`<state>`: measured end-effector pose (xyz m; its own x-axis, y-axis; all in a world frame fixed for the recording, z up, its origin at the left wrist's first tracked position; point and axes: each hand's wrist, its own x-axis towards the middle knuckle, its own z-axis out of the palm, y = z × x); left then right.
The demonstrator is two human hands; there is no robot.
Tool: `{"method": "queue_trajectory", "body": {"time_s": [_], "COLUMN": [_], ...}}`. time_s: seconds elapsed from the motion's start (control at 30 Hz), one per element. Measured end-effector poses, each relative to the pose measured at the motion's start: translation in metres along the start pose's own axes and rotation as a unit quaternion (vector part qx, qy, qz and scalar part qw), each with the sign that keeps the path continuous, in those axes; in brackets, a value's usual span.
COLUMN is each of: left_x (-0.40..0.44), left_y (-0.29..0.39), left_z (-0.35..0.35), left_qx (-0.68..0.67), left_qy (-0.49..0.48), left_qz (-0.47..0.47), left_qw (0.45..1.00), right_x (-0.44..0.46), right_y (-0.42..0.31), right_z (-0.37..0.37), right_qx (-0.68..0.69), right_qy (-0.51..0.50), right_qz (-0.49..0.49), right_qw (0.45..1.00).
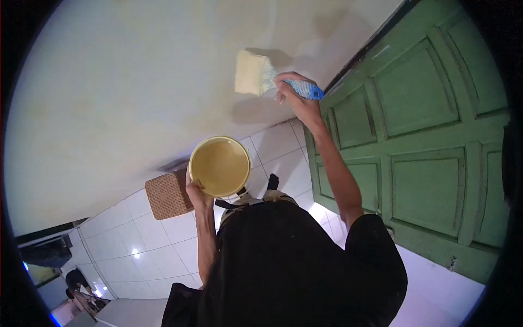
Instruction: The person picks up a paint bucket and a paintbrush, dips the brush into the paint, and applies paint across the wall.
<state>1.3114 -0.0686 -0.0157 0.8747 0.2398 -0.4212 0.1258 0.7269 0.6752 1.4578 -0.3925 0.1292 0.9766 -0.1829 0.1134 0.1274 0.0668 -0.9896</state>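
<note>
My right hand (297,98) is closed round the blue-and-white handle of a wide paintbrush (252,73). The brush's broad cream head is at the pale wall (136,82), with a shadow beside it; whether the bristles touch the wall I cannot tell. Lower down, my left hand (199,191) grips the rim of a round yellow bucket (246,177), thumb over the edge. Inside it is a smooth yellowish-tan surface, and I cannot make out how much liquid is there. The bucket is held in front of my waist, close to the wall.
A green panelled door (419,92) stands on the right beside the wall. Below the bucket, a brown woven stool or box (166,196) rests on the white tiled floor (147,234). Dark objects (79,280) lie at the far lower left.
</note>
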Motion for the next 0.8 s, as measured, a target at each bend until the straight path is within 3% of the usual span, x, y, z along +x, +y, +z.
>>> {"method": "queue_trajectory", "body": {"time_s": [0.07, 0.1, 0.17, 0.2, 0.27, 0.3, 0.37, 0.53, 0.6, 0.63, 0.67, 0.73, 0.8], "left_x": [0.02, 0.025, 0.03, 0.032, 0.029, 0.028, 0.025, 0.016, 0.007, 0.01, 0.006, -0.004, -0.007], "left_y": [-0.013, -0.016, -0.017, -0.015, -0.011, -0.013, -0.012, -0.013, -0.01, -0.016, -0.015, -0.014, -0.016], "left_z": [-0.012, -0.005, 0.005, 0.009, 0.017, 0.017, 0.021, 0.04, 0.051, 0.042, 0.044, 0.06, 0.069], "left_qx": [-0.002, -0.002, 0.02, 0.021, 0.015, 0.016, 0.035, 0.005, -0.016, -0.008, -0.01, -0.003, 0.009], "left_qy": [-0.071, -0.075, -0.01, -0.014, -0.02, -0.019, -0.042, -0.04, -0.033, -0.047, -0.043, -0.034, 0.007], "left_qz": [-0.007, -0.012, -0.017, -0.02, -0.044, -0.046, -0.038, -0.027, -0.029, -0.03, -0.029, -0.016, 0.004], "left_qw": [0.997, 0.997, 1.0, 0.999, 0.999, 0.999, 0.998, 0.999, 0.999, 0.998, 0.999, 0.999, 1.0], "right_x": [-0.004, -0.005, -0.01, -0.015, -0.033, -0.039, -0.051, -0.063, -0.071, -0.07, -0.072, -0.083, -0.094], "right_y": [-0.033, -0.037, -0.043, -0.047, -0.057, -0.051, -0.032, 0.008, 0.009, 0.009, 0.014, 0.032, 0.05], "right_z": [0.006, 0.012, 0.03, 0.04, 0.057, 0.064, 0.074, 0.069, 0.062, 0.057, 0.056, 0.054, 0.06], "right_qx": [-0.061, -0.064, -0.142, -0.145, -0.251, -0.25, -0.365, -0.367, -0.268, -0.292, -0.291, -0.175, -0.142], "right_qy": [-0.175, -0.17, -0.321, -0.317, -0.455, -0.454, -0.514, -0.541, -0.453, -0.476, -0.481, -0.377, -0.352], "right_qz": [-0.009, -0.009, -0.11, -0.11, -0.012, -0.01, -0.01, -0.122, -0.201, -0.137, -0.137, -0.171, -0.195], "right_qw": [0.983, 0.983, 0.93, 0.931, 0.854, 0.855, 0.777, 0.747, 0.826, 0.818, 0.816, 0.893, 0.905]}}
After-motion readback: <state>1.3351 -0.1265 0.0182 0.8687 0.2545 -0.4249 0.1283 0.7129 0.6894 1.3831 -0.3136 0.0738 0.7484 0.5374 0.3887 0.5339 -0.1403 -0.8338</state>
